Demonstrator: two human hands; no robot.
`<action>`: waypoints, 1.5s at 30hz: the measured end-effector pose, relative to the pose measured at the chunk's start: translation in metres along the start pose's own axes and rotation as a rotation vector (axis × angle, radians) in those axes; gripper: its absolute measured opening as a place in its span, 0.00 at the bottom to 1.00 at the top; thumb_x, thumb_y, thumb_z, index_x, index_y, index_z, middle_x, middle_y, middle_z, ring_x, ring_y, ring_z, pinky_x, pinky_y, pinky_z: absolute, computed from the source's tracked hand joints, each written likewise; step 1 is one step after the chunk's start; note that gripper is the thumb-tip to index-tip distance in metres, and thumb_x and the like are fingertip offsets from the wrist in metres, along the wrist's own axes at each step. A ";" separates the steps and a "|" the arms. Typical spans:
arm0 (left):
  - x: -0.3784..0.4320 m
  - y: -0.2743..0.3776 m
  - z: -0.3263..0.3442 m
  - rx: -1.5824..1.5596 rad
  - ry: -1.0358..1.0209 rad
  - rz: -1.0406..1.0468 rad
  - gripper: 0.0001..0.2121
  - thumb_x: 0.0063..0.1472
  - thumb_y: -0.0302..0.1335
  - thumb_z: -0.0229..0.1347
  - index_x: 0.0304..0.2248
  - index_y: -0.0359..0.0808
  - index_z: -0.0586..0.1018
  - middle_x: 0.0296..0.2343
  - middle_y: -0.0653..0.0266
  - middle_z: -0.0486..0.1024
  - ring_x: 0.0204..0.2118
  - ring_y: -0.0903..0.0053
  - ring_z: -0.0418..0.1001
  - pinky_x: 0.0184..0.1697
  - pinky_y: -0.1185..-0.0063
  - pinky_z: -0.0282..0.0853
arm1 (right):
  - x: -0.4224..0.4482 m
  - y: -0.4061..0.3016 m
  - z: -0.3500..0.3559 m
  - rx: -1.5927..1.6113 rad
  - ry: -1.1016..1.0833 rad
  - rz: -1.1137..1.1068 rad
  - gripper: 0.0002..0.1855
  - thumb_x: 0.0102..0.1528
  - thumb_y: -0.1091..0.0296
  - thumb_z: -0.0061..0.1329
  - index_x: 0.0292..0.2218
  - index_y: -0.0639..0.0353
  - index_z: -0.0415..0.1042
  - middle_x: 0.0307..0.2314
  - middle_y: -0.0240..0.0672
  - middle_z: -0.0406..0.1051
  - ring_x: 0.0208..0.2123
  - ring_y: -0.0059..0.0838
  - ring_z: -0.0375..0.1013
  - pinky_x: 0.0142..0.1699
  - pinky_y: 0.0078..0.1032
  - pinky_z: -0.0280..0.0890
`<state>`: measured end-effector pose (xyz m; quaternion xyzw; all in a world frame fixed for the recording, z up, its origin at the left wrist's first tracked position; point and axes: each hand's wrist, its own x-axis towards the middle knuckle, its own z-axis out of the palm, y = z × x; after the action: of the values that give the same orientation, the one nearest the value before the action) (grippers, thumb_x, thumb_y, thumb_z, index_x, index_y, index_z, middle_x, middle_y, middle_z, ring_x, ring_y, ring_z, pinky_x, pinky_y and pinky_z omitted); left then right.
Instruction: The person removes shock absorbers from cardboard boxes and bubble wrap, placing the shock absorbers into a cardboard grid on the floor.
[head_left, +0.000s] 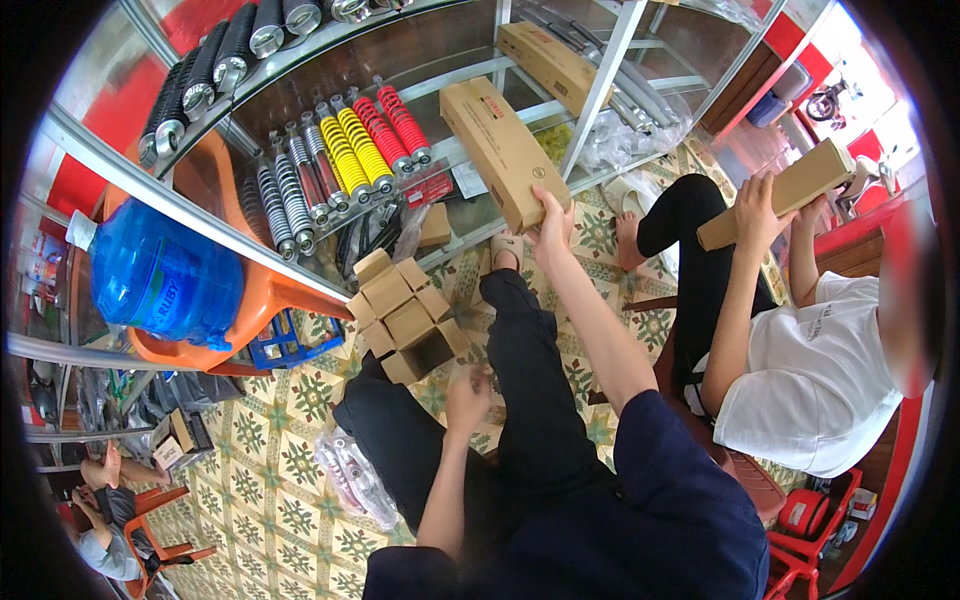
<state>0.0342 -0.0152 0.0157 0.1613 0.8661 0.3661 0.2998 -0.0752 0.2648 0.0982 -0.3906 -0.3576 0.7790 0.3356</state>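
My right hand (551, 221) grips the near end of a long cardboard box (495, 146), thumb on top. The box's far end reaches toward the glass display shelf. My left hand (469, 399) hangs over my lap with no object visible in it; its fingers are blurred. Just beyond it, open cardboard boxes (409, 319) stand with their flaps spread. Clear plastic wrap around shock absorbers (356, 480) lies on the tiled floor beside my left leg.
Red, yellow and chrome coil-spring shock absorbers (352, 150) line the glass shelf. Another long box (551, 64) lies farther along it. A blue water jug (165, 274) rests on an orange chair (274, 300) at left. At right, a seated person (810, 367) holds a cardboard box (780, 195).
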 end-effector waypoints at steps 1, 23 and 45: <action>0.012 -0.001 0.000 -0.251 0.042 0.026 0.13 0.59 0.29 0.52 0.42 0.34 0.71 0.32 0.59 0.75 0.34 0.72 0.74 0.37 0.76 0.68 | -0.016 -0.005 -0.005 -0.001 0.004 0.001 0.35 0.45 0.61 0.57 0.52 0.49 0.56 0.44 0.35 0.64 0.45 0.32 0.68 0.41 0.38 0.69; 0.187 0.142 -0.031 -1.289 0.034 0.234 0.51 0.48 0.28 0.64 0.61 0.46 0.38 0.54 0.49 0.55 0.53 0.64 0.63 0.54 0.68 0.62 | -0.083 0.026 -0.198 0.038 -0.096 -0.054 0.29 0.48 0.68 0.49 0.52 0.62 0.60 0.46 0.40 0.66 0.48 0.36 0.66 0.54 0.33 0.62; -0.076 -0.049 -0.051 -0.977 0.034 -0.202 0.35 0.65 0.54 0.34 0.58 0.30 0.56 0.56 0.59 0.57 0.59 0.73 0.54 0.61 0.77 0.47 | -0.187 -0.086 -0.188 -0.671 -0.651 -0.031 0.30 0.31 0.60 0.57 0.38 0.56 0.64 0.32 0.32 0.64 0.37 0.26 0.66 0.44 0.24 0.59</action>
<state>0.0567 -0.1137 0.0386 -0.0886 0.6096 0.7007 0.3599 0.1933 0.2150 0.1545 -0.2075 -0.6822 0.6973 0.0726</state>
